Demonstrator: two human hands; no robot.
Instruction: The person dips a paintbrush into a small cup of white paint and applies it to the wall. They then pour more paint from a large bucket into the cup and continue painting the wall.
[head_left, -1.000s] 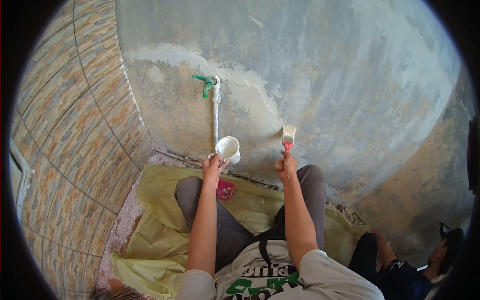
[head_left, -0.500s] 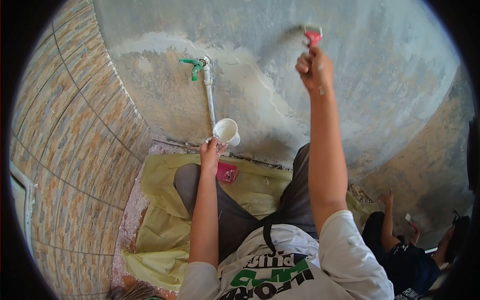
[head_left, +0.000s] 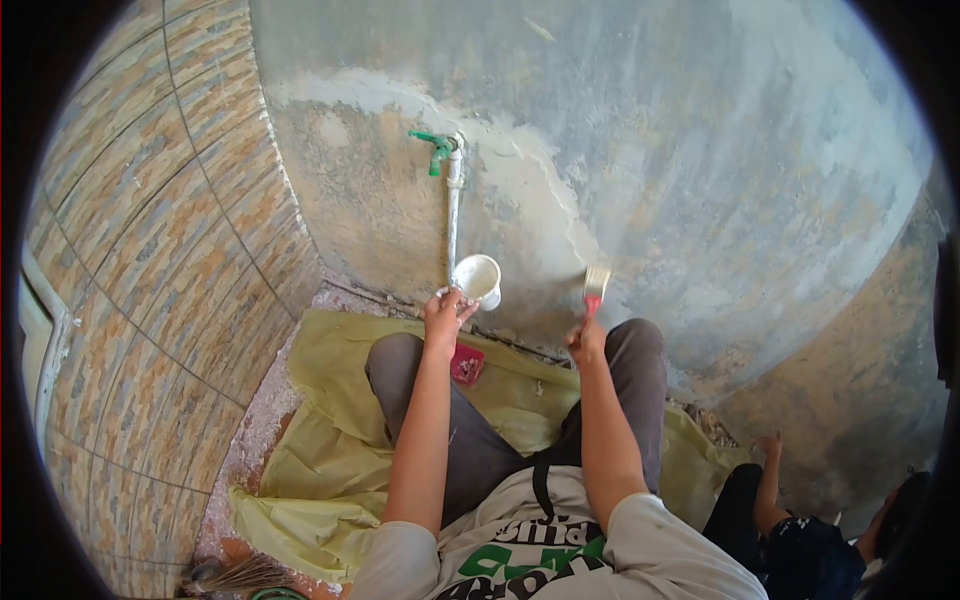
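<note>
"How do we have the brush [head_left: 597, 284]?"

"Our right hand [head_left: 588, 342] has its grip closed round the red handle, bristles up. They're below the tap [head_left: 438, 150] and to its right, close against the bare wall [head_left: 690, 130]. We can't tell whether they touch it."

"And our left hand [head_left: 446, 316]?"

"That grip pinches the near side of the white cup [head_left: 478, 277], thumb and fingers together on it. The cup sits below the tap, a little to its right, tilted so that we see into it. We can't make out how much is inside."

"Which step would we call this?"

"Brushing the wall, we'd judge, with the cup held handy for wetting the bristles."

"What does the next move call for?"

"For a stroke, bristles laid flat and an even push; for a dip, the cup steady, well clear of the pipe [head_left: 454, 220] that runs down from the tap."

"Anything else around us?"

"A pink tray [head_left: 466, 365] lies below the tap on the yellow sheet [head_left: 345, 400]. Another person [head_left: 815, 555] is far to the tap's right and much lower, one hand raised by the wall."
</note>
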